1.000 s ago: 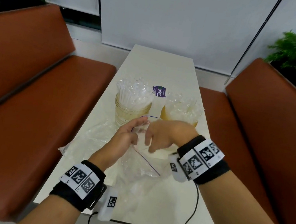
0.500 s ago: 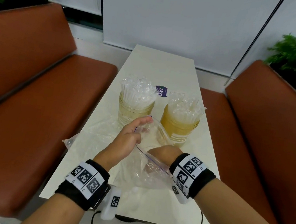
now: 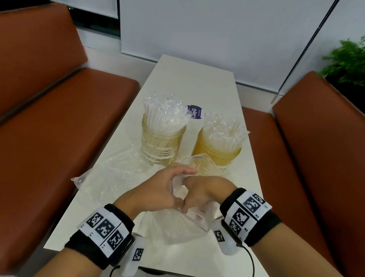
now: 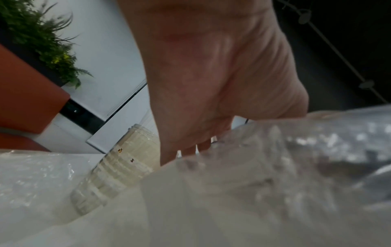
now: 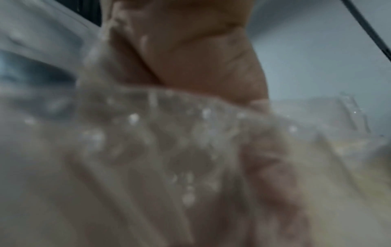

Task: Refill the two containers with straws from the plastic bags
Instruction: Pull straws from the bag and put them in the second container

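Both hands together at the near middle of the white bench (image 3: pixel 207 85), on a clear zip plastic bag (image 3: pixel 179 228) with a purple seal line. Left hand (image 3: pixel 158 191) gripping the bag's mouth edge, fingers curled over it, thumb touching the right hand. Right hand (image 3: pixel 202 189) partly inside the bag's opening, fingers bent down and hidden by plastic; cannot tell if holding anything. Just beyond the hands, two containers standing upright side by side: the pale left container (image 3: pixel 161 142) and the yellow right container (image 3: pixel 217 150), both filled with wrapped straws (image 3: pixel 166 113). A second, flat plastic bag (image 3: pixel 111 175) lying on the bench left of the hands. Brown seats (image 3: pixel 37 142) on both sides. Right wrist view blurred, only crumpled plastic and skin.
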`<state>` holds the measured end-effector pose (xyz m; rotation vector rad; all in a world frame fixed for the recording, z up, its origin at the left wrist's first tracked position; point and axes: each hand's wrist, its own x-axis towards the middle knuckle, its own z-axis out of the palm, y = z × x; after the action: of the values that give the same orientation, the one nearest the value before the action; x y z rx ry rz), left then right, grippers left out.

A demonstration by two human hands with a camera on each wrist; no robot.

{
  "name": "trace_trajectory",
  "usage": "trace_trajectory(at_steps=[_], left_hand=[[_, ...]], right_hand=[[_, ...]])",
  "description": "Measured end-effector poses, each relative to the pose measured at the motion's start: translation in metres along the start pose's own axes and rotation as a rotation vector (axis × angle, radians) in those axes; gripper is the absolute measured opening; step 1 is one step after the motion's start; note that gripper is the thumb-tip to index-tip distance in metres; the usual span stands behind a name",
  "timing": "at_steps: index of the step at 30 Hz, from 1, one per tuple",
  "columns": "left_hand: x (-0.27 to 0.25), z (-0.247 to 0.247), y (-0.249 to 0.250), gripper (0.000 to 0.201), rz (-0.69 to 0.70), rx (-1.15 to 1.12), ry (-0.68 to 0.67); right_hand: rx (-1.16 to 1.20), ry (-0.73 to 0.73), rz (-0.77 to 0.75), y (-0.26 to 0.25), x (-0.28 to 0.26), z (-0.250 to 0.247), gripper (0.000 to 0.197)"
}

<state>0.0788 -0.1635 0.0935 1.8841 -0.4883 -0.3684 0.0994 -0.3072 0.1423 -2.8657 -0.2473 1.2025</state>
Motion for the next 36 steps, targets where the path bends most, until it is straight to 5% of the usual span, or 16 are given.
trace_trajectory(at_steps=[3, 7, 12, 17, 21, 24, 29, 32, 36], left_hand=[[0.002, 0.002, -0.009, 0.09, -0.01, 0.181, -0.098], [0.01, 0.01, -0.02, 0.076, 0.012, 0.347, -0.01], [0.015, 0.017, -0.021, 0.047, 0.038, 0.395, 0.042], [0.012, 0.022, -0.031, 0.063, 0.091, 0.453, 0.093], [0.015, 0.027, -0.043, 0.045, 0.142, 0.431, 0.172], [0.018, 0.032, -0.04, 0.03, 0.065, 0.426, 0.233], [0.024, 0.029, -0.042, 0.052, 0.019, 0.213, 0.257], [0.027, 0.02, -0.035, 0.038, -0.008, 0.091, 0.3], [0.031, 0.014, -0.026, 0.023, 0.018, 0.007, 0.299]], right_hand=[[0.062, -0.011, -0.005, 0.003, -0.005, -0.004, 0.091], [0.106, 0.009, -0.032, 0.007, -0.011, -0.01, 0.096], [0.314, 0.065, -0.07, 0.013, -0.017, -0.009, 0.079], [0.571, 0.046, -0.126, 0.026, -0.023, -0.009, 0.049], [0.743, -0.002, -0.159, 0.031, -0.025, -0.009, 0.056], [0.773, 0.073, -0.16, 0.035, -0.022, -0.008, 0.084], [0.645, 0.178, -0.284, 0.036, -0.02, -0.01, 0.065], [0.641, 0.211, -0.431, 0.032, -0.019, -0.008, 0.059], [0.495, 0.596, -0.502, 0.02, 0.005, 0.002, 0.033]])
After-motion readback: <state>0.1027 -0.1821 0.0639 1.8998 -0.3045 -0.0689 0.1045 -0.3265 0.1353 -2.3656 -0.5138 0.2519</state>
